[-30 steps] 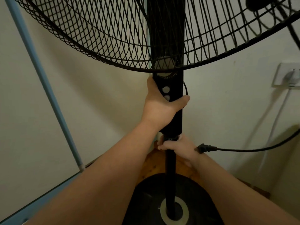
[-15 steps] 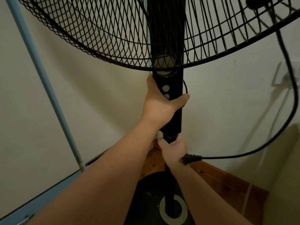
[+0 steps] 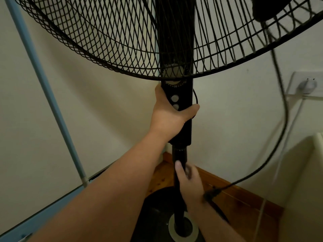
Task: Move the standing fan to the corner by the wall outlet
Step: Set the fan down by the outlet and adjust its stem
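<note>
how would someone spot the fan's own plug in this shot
Start at the black fan pole in the corner. Beside the right hand gripping it dangles a black plug on a black cord. The other plug, in the wall outlet, is white.

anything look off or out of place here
The fan's black power cord is unplugged and dangles loose from the cage down to the right hand, its plug hanging beside the pole. The wall outlet already holds a white plug. Nothing looks damaged.
</note>
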Tool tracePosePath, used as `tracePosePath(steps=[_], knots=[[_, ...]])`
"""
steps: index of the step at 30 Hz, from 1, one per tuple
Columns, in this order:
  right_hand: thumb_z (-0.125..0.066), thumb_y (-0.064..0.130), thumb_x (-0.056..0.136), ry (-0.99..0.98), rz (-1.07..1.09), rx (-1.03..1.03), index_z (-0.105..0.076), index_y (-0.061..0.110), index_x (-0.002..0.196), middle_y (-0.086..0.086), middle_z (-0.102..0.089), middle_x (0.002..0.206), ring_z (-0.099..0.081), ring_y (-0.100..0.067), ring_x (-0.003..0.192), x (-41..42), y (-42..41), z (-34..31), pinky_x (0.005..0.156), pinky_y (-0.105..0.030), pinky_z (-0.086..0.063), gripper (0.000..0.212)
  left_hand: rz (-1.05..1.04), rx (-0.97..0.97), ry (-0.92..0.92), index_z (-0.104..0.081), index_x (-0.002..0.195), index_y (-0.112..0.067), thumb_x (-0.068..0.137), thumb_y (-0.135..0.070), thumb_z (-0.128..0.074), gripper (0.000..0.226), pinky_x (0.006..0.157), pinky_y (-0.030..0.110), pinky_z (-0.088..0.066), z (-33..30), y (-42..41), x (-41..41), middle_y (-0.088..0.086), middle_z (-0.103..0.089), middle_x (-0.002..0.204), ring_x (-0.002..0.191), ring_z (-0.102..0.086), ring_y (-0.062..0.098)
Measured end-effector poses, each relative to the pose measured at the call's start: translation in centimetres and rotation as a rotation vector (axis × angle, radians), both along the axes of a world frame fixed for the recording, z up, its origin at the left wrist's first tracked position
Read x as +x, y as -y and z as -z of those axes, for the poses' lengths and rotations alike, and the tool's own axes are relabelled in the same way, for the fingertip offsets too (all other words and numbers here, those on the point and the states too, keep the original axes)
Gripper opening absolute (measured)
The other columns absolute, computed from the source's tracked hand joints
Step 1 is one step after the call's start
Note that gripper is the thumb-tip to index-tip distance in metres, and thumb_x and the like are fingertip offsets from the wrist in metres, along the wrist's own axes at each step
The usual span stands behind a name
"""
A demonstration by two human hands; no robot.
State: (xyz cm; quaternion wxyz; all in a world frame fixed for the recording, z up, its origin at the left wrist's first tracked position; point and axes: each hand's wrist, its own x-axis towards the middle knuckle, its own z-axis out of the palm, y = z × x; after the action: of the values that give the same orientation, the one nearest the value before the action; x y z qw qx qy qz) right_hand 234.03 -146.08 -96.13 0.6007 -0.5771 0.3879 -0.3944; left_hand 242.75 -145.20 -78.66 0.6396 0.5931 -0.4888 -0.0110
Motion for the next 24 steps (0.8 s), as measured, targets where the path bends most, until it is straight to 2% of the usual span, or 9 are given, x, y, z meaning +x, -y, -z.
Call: tracePosePath(steps=[2, 4, 7, 10, 12, 14, 17, 20, 24], knots=[[-0.049, 0.055, 0.099, 0.063, 0.115, 0.141, -0.051, 0.024, 0.141, 0.005, -0.063, 0.121, -0.061, -0.009, 0.111, 0.6, -1.7, 1.3, 0.082, -0.019, -0.042, 0.052, 0.002, 0.000, -0.003, -0.032, 0.136, -0.027, 0.073, -0.022, -0.089, 0.085, 0.059, -0.006, -0.040, -0.1, -0.1, 0.0, -0.025, -0.053, 0.106, 0.085, -0.052, -0.029], [-0.041, 0.049, 0.104, 0.193, 0.269, 0.351, -0.050, 0.015, 0.144, -0.008, -0.057, 0.136, -0.052, -0.028, 0.126, 1.2, -2.4, 1.5, 0.093, -0.033, -0.038, 0.053, 0.003, 0.001, -0.012, -0.032, 0.133, -0.030, 0.072, -0.022, -0.089, 0.084, 0.059, -0.006, -0.040, -0.1, -0.1, 0.0, -0.025, -0.053, 0.106, 0.085, -0.052, -0.029], [-0.039, 0.039, 0.107, 0.268, 0.360, 0.557, -0.058, 0.005, 0.128, -0.017, -0.061, 0.115, -0.057, -0.029, 0.098, 1.3, -3.0, 0.9, 0.084, -0.037, -0.040, 0.044, 0.006, 0.003, -0.019, -0.032, 0.138, -0.028, 0.072, -0.023, -0.089, 0.087, 0.059, -0.005, -0.041, 0.0, -0.1, 0.0, -0.024, -0.054, 0.107, 0.085, -0.053, -0.028], [-0.039, 0.038, 0.107, 0.204, 0.294, 0.404, -0.057, 0.017, 0.118, -0.003, -0.059, 0.092, -0.055, -0.016, 0.079, 0.9, -3.5, 0.5, 0.063, -0.031, -0.038, 0.030, 0.009, -0.002, -0.014, -0.032, 0.135, -0.030, 0.072, -0.023, -0.089, 0.085, 0.059, -0.004, -0.041, -0.1, 0.0, -0.1, -0.024, -0.055, 0.107, 0.086, -0.054, -0.027], [-0.047, 0.031, 0.105, 0.256, 0.204, 0.309, -0.054, 0.024, 0.126, 0.005, -0.063, 0.105, -0.058, -0.012, 0.090, 0.8, -2.9, -0.4, 0.071, -0.028, -0.043, 0.023, 0.014, -0.002, -0.019, -0.032, 0.131, -0.032, 0.072, -0.022, -0.089, 0.082, 0.060, -0.004, -0.042, -0.1, 0.0, 0.0, -0.023, -0.055, 0.106, 0.086, -0.054, -0.026], [-0.057, 0.024, 0.100, 0.315, 0.089, 0.242, -0.049, 0.027, 0.141, 0.010, -0.063, 0.121, -0.059, -0.010, 0.107, 0.6, -1.9, -1.9, 0.085, -0.028, -0.046, 0.042, 0.015, -0.001, -0.030, -0.032, 0.131, -0.031, 0.072, -0.022, -0.089, 0.082, 0.061, -0.002, -0.044, -0.1, 0.1, 0.0, -0.022, -0.055, 0.105, 0.086, -0.056, -0.023], [-0.070, 0.020, 0.091, 0.216, -0.102, 0.027, -0.060, 0.038, 0.125, 0.020, -0.070, 0.105, -0.066, -0.001, 0.095, 0.1, 0.2, -3.5, 0.077, -0.023, -0.051, 0.040, 0.008, 0.002, -0.027, -0.032, 0.136, -0.027, 0.072, -0.024, -0.089, 0.085, 0.060, -0.002, -0.044, -0.1, 0.1, 0.0, -0.021, -0.055, 0.105, 0.086, -0.056, -0.022], [-0.080, 0.018, 0.083, 0.038, -0.204, -0.123, -0.064, 0.027, 0.120, 0.007, -0.072, 0.103, -0.069, -0.003, 0.090, -0.3, 2.4, -4.9, 0.071, -0.022, -0.057, 0.041, 0.009, 0.000, -0.023, -0.032, 0.131, -0.031, 0.072, -0.024, -0.088, 0.082, 0.058, -0.002, -0.043, -0.1, 0.0, 0.0, -0.022, -0.055, 0.104, 0.085, -0.055, -0.024], [-0.083, 0.011, 0.079, -0.086, -0.389, -0.180, -0.066, 0.009, 0.111, 0.006, -0.070, 0.090, -0.069, -0.006, 0.081, -0.5, 5.1, -6.9, 0.064, -0.016, -0.051, 0.036, -0.001, -0.008, -0.024, -0.033, 0.124, -0.034, 0.071, -0.023, -0.089, 0.077, 0.058, -0.001, -0.044, -0.1, 0.1, 0.0, -0.019, -0.057, 0.104, 0.085, -0.057, -0.022]])
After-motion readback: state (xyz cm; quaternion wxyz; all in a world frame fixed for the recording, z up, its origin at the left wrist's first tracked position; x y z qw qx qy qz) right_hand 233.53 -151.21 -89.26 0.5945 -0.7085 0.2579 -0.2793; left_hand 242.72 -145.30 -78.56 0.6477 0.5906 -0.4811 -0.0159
